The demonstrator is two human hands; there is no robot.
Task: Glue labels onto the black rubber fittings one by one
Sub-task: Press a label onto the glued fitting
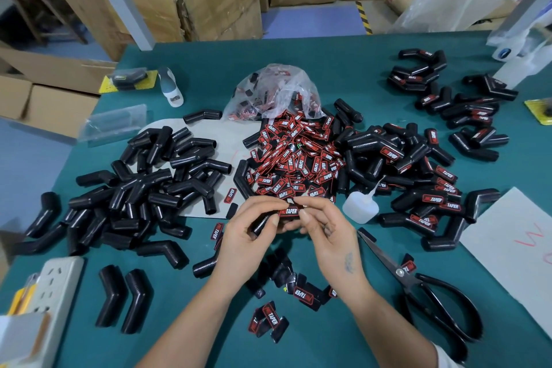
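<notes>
Both hands' grip: left hand (254, 228) clasps ribbed rubber fitting (262, 223), right hand (324, 222) pinches glossy label (288, 211).

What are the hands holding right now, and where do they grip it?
Both hold one black rubber fitting: the left hand grips its lower arm, while the right hand pinches the red label on its upper part.

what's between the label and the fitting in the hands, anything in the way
Nothing visible. The left hand grips the black fitting while the right hand presses the label directly on it. The glue bottle stands clear to the right.
</notes>
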